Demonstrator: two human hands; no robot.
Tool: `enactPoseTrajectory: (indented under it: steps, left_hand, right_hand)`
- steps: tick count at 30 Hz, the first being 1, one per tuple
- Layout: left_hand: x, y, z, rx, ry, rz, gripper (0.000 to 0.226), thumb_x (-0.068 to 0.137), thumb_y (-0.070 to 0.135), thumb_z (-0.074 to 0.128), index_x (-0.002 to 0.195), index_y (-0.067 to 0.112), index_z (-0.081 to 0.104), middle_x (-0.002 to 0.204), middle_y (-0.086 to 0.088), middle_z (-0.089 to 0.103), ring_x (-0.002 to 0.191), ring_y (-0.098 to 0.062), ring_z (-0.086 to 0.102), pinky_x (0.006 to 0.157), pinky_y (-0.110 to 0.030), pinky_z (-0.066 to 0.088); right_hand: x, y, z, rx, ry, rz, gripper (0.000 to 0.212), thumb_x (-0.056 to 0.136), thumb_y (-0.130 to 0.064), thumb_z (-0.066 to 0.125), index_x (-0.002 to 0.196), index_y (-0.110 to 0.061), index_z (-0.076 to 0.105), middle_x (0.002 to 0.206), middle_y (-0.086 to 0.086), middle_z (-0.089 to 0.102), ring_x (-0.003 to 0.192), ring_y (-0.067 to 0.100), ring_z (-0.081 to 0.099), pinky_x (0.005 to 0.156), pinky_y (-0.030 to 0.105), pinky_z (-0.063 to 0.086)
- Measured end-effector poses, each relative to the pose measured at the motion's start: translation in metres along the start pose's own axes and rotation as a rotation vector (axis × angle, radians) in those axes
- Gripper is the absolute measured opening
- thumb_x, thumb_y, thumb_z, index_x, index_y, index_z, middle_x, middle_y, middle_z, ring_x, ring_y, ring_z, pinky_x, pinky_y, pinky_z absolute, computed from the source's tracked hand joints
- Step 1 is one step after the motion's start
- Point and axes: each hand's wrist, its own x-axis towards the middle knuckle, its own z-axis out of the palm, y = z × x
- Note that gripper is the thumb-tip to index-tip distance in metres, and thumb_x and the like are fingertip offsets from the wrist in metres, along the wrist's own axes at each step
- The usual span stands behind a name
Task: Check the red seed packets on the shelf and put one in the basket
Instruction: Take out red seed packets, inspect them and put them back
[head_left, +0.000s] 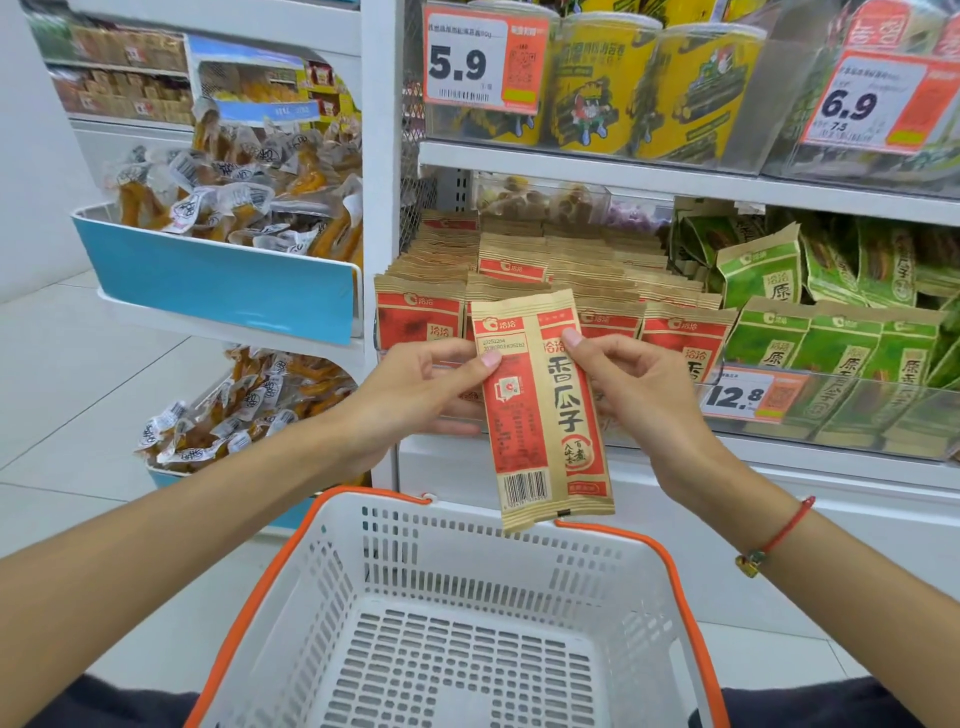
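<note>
Below, my white plastic basket with orange rim (691, 618) holds nothing; the white shelf (675, 179) behind carries rows of red seed packets (418, 322) beside green packets (836, 340); I hold one red-and-tan paper seed packet (540, 410) upright above the basket's far rim; my left hand (415, 395) and right hand (634, 384) each pinch its upper edges, thumbs in front, each grip closed on it.

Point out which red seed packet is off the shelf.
The red-and-tan paper seed packet held upright above the white plastic basket, pinched between the left hand and right hand; the other red packets stand in shelf rows.
</note>
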Motion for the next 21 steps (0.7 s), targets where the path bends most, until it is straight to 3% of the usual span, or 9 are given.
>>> enactPoseTrajectory:
  steps: [4,8,11,17,21]
  left_hand:
    - [0.0,-0.002,0.005,-0.016,0.09,0.042,0.026,0.095,0.025,0.055,0.119,0.015,0.062,0.095,-0.004,0.076,0.084,-0.019,0.074,0.071,-0.025,0.059]
    - [0.0,0.002,0.003,-0.069,0.156,0.056,0.023,0.096,0.023,0.055,0.116,0.015,0.062,0.091,-0.002,0.076,0.081,-0.018,0.074,0.063,-0.021,0.057]
    - [-0.001,0.005,0.001,-0.093,0.17,0.058,0.022,0.096,0.024,0.055,0.116,0.017,0.062,0.091,-0.002,0.076,0.08,-0.018,0.074,0.064,-0.02,0.057]
    - [0.0,0.008,-0.004,-0.167,0.238,0.031,0.023,0.096,0.025,0.055,0.116,0.016,0.063,0.094,-0.002,0.076,0.084,-0.018,0.074,0.07,-0.023,0.059]
    - [-0.001,0.01,-0.004,-0.19,0.281,0.041,0.019,0.095,0.027,0.056,0.111,0.019,0.063,0.094,-0.002,0.076,0.083,-0.018,0.074,0.067,-0.021,0.058]
  right_hand:
    - [-0.003,0.01,0.01,-0.059,0.095,-0.088,0.013,0.086,-0.029,0.067,0.093,-0.019,0.068,0.086,-0.001,0.074,0.079,0.011,0.071,0.062,0.018,0.056]
    - [0.0,0.01,0.01,-0.215,0.048,-0.218,0.045,0.082,-0.028,0.073,0.121,-0.022,0.051,0.094,-0.003,0.071,0.083,0.007,0.067,0.071,0.02,0.056]
    - [0.001,0.008,0.006,-0.234,-0.024,-0.255,0.057,0.081,-0.025,0.074,0.129,-0.023,0.043,0.098,-0.003,0.07,0.084,0.005,0.067,0.073,0.019,0.055]
    - [0.005,0.001,-0.013,-0.16,-0.309,-0.222,0.047,0.078,-0.003,0.074,0.113,-0.02,0.049,0.114,-0.005,0.067,0.099,0.006,0.068,0.079,0.019,0.054]
    - [0.005,0.001,-0.017,-0.208,-0.314,-0.286,0.042,0.075,0.0,0.075,0.108,-0.021,0.062,0.114,-0.01,0.067,0.101,0.006,0.068,0.08,0.019,0.055]
